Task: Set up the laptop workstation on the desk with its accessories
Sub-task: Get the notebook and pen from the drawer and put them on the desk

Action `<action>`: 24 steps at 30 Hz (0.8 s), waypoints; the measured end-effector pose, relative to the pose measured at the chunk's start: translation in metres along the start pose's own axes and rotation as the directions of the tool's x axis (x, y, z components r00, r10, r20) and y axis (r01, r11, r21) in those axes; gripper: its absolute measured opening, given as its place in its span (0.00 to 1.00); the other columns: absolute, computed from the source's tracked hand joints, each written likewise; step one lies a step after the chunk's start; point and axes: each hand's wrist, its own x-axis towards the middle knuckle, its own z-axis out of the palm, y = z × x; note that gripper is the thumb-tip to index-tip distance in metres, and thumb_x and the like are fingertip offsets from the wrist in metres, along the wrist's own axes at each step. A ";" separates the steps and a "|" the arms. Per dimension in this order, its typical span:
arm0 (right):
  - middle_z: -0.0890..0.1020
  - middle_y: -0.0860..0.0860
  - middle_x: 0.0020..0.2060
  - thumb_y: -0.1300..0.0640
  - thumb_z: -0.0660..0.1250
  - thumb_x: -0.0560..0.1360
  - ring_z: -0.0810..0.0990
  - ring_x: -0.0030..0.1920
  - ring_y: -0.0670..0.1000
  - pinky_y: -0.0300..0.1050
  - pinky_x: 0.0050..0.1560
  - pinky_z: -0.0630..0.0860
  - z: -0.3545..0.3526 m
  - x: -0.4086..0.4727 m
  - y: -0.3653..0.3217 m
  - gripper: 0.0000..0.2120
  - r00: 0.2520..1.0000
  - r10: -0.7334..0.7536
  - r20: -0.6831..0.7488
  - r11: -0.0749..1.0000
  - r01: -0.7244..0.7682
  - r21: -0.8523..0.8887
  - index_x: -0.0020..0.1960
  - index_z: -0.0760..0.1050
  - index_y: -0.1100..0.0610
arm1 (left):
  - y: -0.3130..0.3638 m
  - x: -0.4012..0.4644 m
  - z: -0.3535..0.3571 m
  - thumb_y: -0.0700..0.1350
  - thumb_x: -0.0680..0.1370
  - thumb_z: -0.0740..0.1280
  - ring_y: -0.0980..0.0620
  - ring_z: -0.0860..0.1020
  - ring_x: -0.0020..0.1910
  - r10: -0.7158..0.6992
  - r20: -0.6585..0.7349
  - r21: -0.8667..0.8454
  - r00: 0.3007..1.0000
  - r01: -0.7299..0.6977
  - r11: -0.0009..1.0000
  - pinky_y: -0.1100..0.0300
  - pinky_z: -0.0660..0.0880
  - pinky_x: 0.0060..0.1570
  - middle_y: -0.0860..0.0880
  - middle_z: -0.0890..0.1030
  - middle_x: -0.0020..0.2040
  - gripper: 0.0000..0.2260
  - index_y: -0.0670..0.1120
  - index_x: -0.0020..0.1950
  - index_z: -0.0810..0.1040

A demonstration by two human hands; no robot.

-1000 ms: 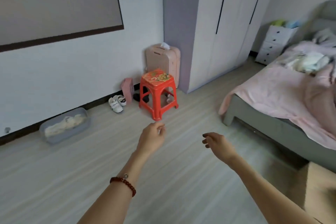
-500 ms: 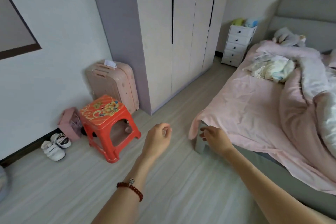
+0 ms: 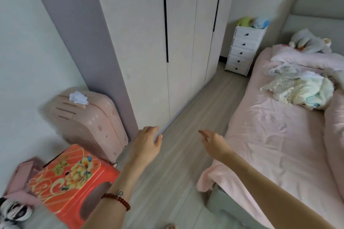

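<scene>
1. Laptop and accessories do not show anywhere in view, and neither does the desk — where they lie cannot be told.
2. Judging by its kind, a laptop is stiff, fairly heavy and fragile at the screen; best taken by both side edges of the base, lid closed.
3. The left hand [image 3: 147,145], with a dark red bead bracelet [image 3: 119,200] at the wrist, hangs loosely spread over the pale wood-grain floor [image 3: 178,163] near the white wardrobe [image 3: 158,42] — holding nothing.
4. The right hand [image 3: 214,141] reaches forward beside the pink-sheeted bed [image 3: 270,145], fingers relaxed, empty.
</scene>
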 end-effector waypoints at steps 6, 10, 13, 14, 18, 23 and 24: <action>0.71 0.52 0.67 0.51 0.49 0.76 0.68 0.67 0.57 0.52 0.64 0.65 -0.080 0.133 0.026 0.22 0.964 -0.018 -0.266 0.975 -0.042 -0.217 0.68 0.66 0.54 | 0.059 0.199 0.045 0.51 0.79 0.56 0.45 0.64 0.70 0.190 0.065 0.081 0.980 -0.195 0.977 0.48 0.62 0.66 0.47 0.67 0.71 0.20 0.47 0.70 0.67; 0.76 0.56 0.63 0.47 0.47 0.74 0.73 0.64 0.59 0.57 0.60 0.73 -0.119 0.234 0.066 0.26 0.938 -0.014 -0.347 0.962 -0.082 -0.261 0.64 0.71 0.57 | 0.101 0.306 0.099 0.53 0.80 0.52 0.49 0.58 0.73 0.285 0.153 0.122 0.946 -0.304 0.945 0.48 0.55 0.71 0.50 0.62 0.74 0.21 0.49 0.72 0.63; 0.72 0.56 0.67 0.44 0.42 0.73 0.68 0.68 0.58 0.56 0.65 0.67 -0.148 0.318 0.093 0.31 0.938 0.008 -0.346 0.958 -0.107 -0.268 0.68 0.67 0.57 | 0.122 0.386 0.135 0.54 0.80 0.50 0.50 0.56 0.74 0.304 0.187 0.147 0.934 -0.333 0.931 0.46 0.53 0.71 0.50 0.61 0.74 0.21 0.49 0.72 0.61; 0.69 0.55 0.69 0.43 0.39 0.72 0.65 0.70 0.57 0.56 0.67 0.64 -0.159 0.346 0.101 0.34 0.938 0.028 -0.345 0.960 -0.122 -0.254 0.69 0.65 0.56 | 0.129 0.416 0.146 0.54 0.80 0.50 0.50 0.56 0.74 0.301 0.195 0.148 0.934 -0.331 0.932 0.46 0.52 0.71 0.50 0.60 0.75 0.22 0.49 0.73 0.61; 0.65 0.53 0.71 0.43 0.40 0.75 0.59 0.73 0.54 0.53 0.71 0.59 -0.219 0.459 0.122 0.30 0.947 0.044 -0.317 0.962 -0.126 -0.243 0.72 0.60 0.55 | 0.171 0.543 0.167 0.54 0.80 0.51 0.48 0.56 0.74 0.315 0.204 0.175 0.927 -0.351 0.920 0.46 0.53 0.71 0.48 0.61 0.75 0.21 0.49 0.72 0.62; 0.65 0.51 0.71 0.53 0.51 0.80 0.59 0.72 0.53 0.49 0.71 0.58 -0.278 0.573 0.158 0.20 0.946 0.068 -0.316 0.969 -0.138 -0.204 0.71 0.60 0.54 | 0.220 0.669 0.199 0.52 0.80 0.54 0.48 0.60 0.73 0.333 0.171 0.167 0.927 -0.360 0.918 0.48 0.56 0.71 0.48 0.65 0.73 0.20 0.48 0.71 0.66; 0.65 0.51 0.71 0.53 0.51 0.80 0.59 0.72 0.53 0.49 0.70 0.58 -0.290 0.602 0.170 0.20 0.947 0.080 -0.312 0.971 -0.145 -0.189 0.71 0.60 0.54 | 0.231 0.700 0.212 0.52 0.80 0.54 0.49 0.61 0.72 0.335 0.180 0.165 0.925 -0.364 0.917 0.48 0.57 0.71 0.49 0.65 0.73 0.20 0.49 0.71 0.66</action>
